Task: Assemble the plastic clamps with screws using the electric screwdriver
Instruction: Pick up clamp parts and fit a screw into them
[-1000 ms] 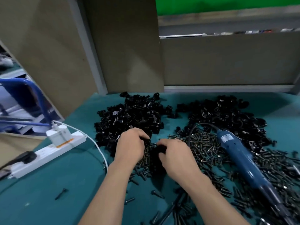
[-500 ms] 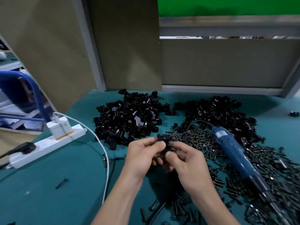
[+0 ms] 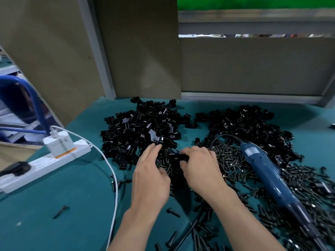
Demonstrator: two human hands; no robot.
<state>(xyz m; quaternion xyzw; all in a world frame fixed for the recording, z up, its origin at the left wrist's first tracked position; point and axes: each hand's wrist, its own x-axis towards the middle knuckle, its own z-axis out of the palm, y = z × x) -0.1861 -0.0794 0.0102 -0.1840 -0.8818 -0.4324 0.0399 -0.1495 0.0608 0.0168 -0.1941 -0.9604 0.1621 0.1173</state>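
Two heaps of black plastic clamps lie on the green table, a left heap (image 3: pixel 143 129) and a right heap (image 3: pixel 244 127). Black screws (image 3: pixel 233 160) are spread in front of them and to the right. My left hand (image 3: pixel 150 174) reaches forward with fingers extended, the fingertips touching the near edge of the left clamp heap. My right hand (image 3: pixel 201 169) has its fingers curled around a small black clamp (image 3: pixel 183 157) held low over the screws. The blue electric screwdriver (image 3: pixel 268 171) lies on the screws to the right of my right hand, untouched.
A white power strip (image 3: pixel 41 165) with a charger (image 3: pixel 59 144) and a white cable (image 3: pixel 112 178) lies at the left. One stray screw (image 3: pixel 59 211) sits near the front left. Brown partition boards (image 3: pixel 136 51) close the back; a blue chair frame (image 3: pixel 27 98) stands far left.
Both hands have dropped from holding a clamp together in the air. The left hand has let go and stretched forward to the clamp heap; the right hand keeps the clamp.
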